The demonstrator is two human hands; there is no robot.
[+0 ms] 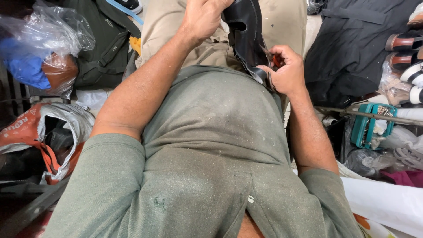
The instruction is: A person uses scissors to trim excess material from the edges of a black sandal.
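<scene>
A black leather shoe (245, 33) rests on my lap, over beige trousers. My left hand (203, 18) grips its upper part from the left. My right hand (286, 70) is closed around a small tool with an orange-red handle (276, 59), its metal tip pressed against the shoe's lower edge near the sole. The shoe's far end runs out of the top of the view. My grey-green shirt fills the lower half of the picture.
At left lie a clear plastic bag with blue and brown items (39, 48), a dark green bag (103, 44) and an orange-white sack (42, 136). At right are a black garment (357, 44), several shoes (405, 48), a teal box (368, 125) and a metal rod (374, 115).
</scene>
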